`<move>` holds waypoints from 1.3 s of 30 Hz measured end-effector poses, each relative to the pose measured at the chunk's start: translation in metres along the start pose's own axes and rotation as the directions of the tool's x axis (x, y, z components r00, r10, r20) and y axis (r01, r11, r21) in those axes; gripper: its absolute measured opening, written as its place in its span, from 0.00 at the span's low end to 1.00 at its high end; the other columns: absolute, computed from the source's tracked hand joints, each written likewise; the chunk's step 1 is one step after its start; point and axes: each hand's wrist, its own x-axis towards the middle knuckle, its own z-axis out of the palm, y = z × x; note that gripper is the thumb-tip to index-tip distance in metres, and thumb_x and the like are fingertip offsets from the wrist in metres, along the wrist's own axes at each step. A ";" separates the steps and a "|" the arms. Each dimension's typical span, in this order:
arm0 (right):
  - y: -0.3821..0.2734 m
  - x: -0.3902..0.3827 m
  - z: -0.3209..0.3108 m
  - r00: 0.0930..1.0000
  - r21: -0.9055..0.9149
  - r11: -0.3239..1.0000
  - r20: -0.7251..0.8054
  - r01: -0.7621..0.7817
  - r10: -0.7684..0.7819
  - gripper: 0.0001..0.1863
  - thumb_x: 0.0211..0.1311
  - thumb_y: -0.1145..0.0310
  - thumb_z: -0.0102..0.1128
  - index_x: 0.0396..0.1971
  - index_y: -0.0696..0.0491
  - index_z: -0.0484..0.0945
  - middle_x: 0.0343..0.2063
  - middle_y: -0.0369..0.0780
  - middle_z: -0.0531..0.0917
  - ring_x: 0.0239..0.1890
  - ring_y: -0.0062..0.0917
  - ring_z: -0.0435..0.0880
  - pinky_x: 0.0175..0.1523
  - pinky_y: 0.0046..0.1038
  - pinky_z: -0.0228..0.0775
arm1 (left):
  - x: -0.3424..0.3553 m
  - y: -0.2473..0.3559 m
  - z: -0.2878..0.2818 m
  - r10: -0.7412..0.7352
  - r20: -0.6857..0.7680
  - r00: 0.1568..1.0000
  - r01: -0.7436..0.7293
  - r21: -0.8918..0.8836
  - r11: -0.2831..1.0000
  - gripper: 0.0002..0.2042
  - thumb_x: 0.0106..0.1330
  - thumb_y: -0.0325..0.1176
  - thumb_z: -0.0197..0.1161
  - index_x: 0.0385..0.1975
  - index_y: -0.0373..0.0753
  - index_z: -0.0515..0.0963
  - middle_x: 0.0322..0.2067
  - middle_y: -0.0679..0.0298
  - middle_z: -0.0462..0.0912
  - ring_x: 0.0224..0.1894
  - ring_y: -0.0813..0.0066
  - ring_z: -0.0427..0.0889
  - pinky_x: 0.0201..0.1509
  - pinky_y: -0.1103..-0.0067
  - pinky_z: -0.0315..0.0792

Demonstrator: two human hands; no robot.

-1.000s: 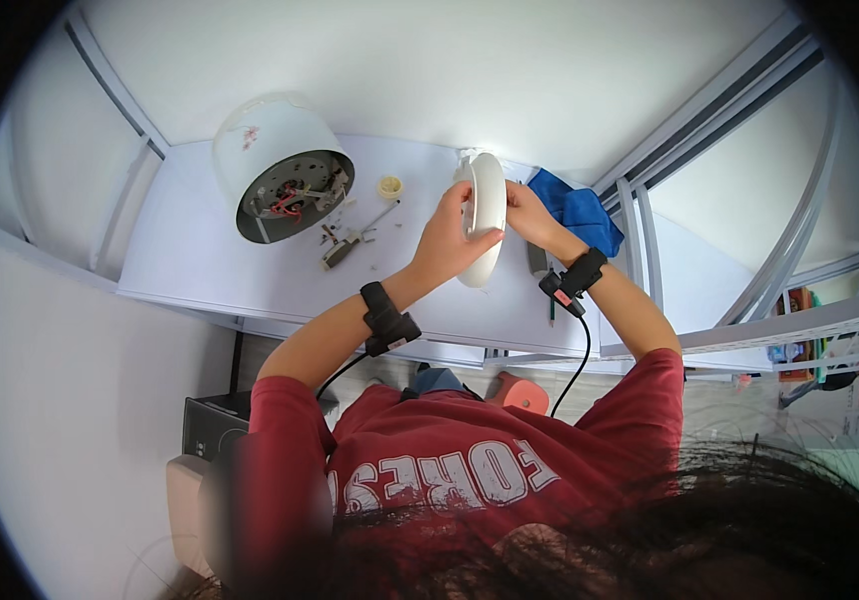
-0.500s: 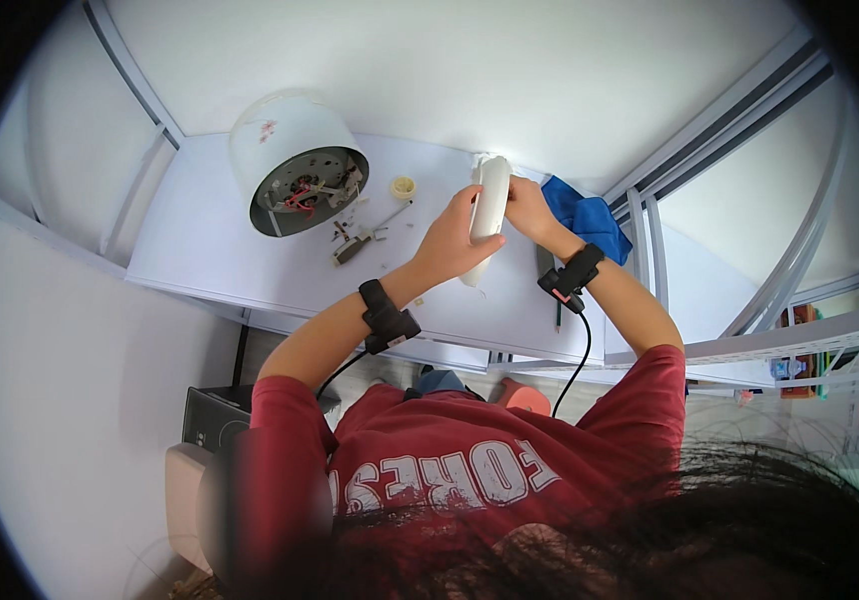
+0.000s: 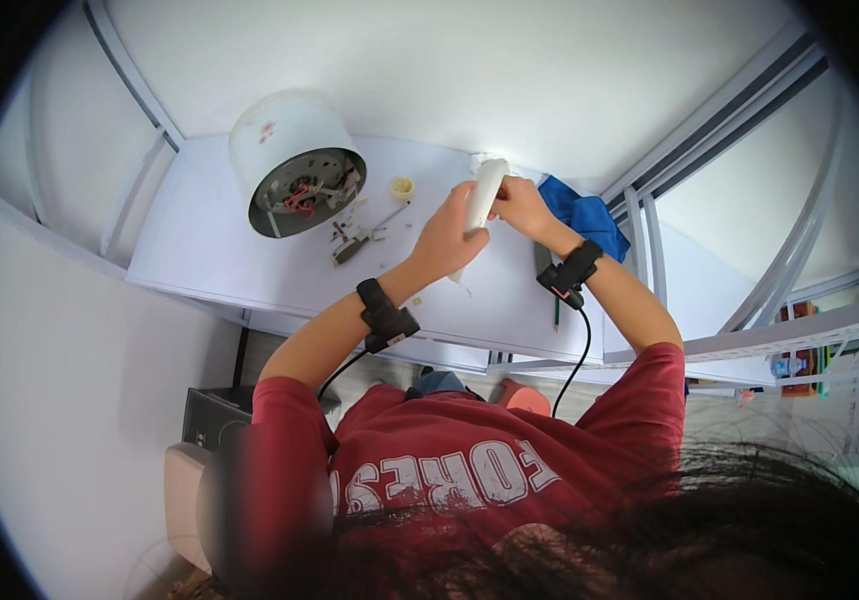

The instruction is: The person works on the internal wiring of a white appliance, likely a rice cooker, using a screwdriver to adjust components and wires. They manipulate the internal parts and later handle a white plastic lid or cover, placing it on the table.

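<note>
A smooth white rounded cover (image 3: pixel 491 185) is held up above the table, seen nearly edge-on. My left hand (image 3: pixel 453 232) is closed round its left side, thumb across the near edge. On the other side, my right hand (image 3: pixel 525 212) has its fingers bent and pressed together against the cover's right face; whatever is between the fingertips is too small to tell. Left of the hands, a white cylindrical appliance (image 3: pixel 285 135) with a red flower print lies tipped, its open underside showing red wires (image 3: pixel 302 196) and metal parts.
A screwdriver (image 3: pixel 350 249) lies among small loose parts (image 3: pixel 340 232) near the appliance. Behind it stands a small yellowish round tub (image 3: pixel 402 187). Blue cloth (image 3: pixel 590 222) is bunched at the right, by the metal frame (image 3: pixel 640 220). A dark green pencil-like stick (image 3: pixel 557 312) lies near the front edge.
The white cover has turned narrower to the view and tilted slightly. My right hand's fingertips have come down along its face, and my left hand has shifted a little left.
</note>
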 end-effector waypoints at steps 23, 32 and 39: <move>0.093 -0.046 0.011 0.978 -0.313 0.949 0.180 -0.047 0.108 0.10 0.53 0.67 0.61 0.32 0.58 0.79 0.28 0.47 0.82 0.31 0.35 0.82 0.39 0.29 0.72 | -0.050 -0.107 0.001 -0.420 0.049 0.906 0.392 0.276 0.878 0.22 0.58 0.42 0.63 0.43 0.30 0.68 0.34 0.52 0.80 0.36 0.59 0.81 0.41 0.70 0.73; 0.101 -0.054 0.024 0.986 -0.326 0.945 0.148 -0.020 0.072 0.09 0.48 0.66 0.60 0.25 0.58 0.79 0.25 0.48 0.81 0.30 0.42 0.80 0.37 0.36 0.72 | -0.059 -0.108 0.008 -0.395 -0.023 0.919 0.368 0.415 0.832 0.24 0.59 0.46 0.62 0.43 0.30 0.69 0.31 0.54 0.78 0.32 0.61 0.78 0.37 0.69 0.72; 0.100 -0.044 0.029 0.979 -0.379 0.924 0.169 -0.045 0.117 0.12 0.52 0.66 0.61 0.33 0.58 0.79 0.29 0.48 0.82 0.33 0.41 0.81 0.40 0.35 0.72 | -0.066 -0.104 0.012 -0.330 -0.056 0.942 0.323 0.411 0.853 0.25 0.61 0.46 0.61 0.46 0.30 0.68 0.33 0.53 0.77 0.33 0.59 0.77 0.38 0.68 0.71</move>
